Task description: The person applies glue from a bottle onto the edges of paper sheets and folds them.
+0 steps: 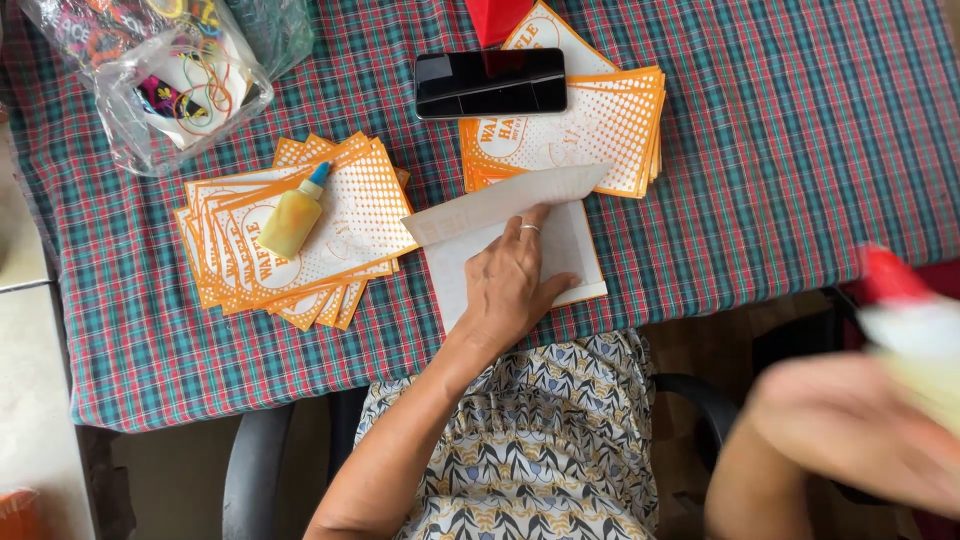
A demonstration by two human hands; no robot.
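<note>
A view looked straight down at a worktop (800, 150) under a red and green plaid cloth; a person sat at its near edge in a patterned dress. The left hand (510, 285) lay flat on a white sheet (570, 250) at the near edge, fingers (528, 232) spread narrow and pressing down, a ring on one; the sheet's top flap (500, 200) was folded over at a slant, and the hand covered much of the sheet's middle. The right hand (850, 430) was off the worktop at lower right, heavily blurred; it seemed to grip a pale bottle (915, 330) with a red cap, though the fingers could not be made out and the frame cut the bottle off.

Left of the sheet, a fanned stack (350, 230) of orange and white cards lay with a small yellow glue bottle (293, 220), blue-capped, resting on top; a second card pile (590, 130) sat behind the sheet, partly under a dark phone (490, 83). A clear bag (160, 80) of coloured bands filled the far left corner, its contents hard to read; a red shape (495, 18) at the top edge was cut off.
</note>
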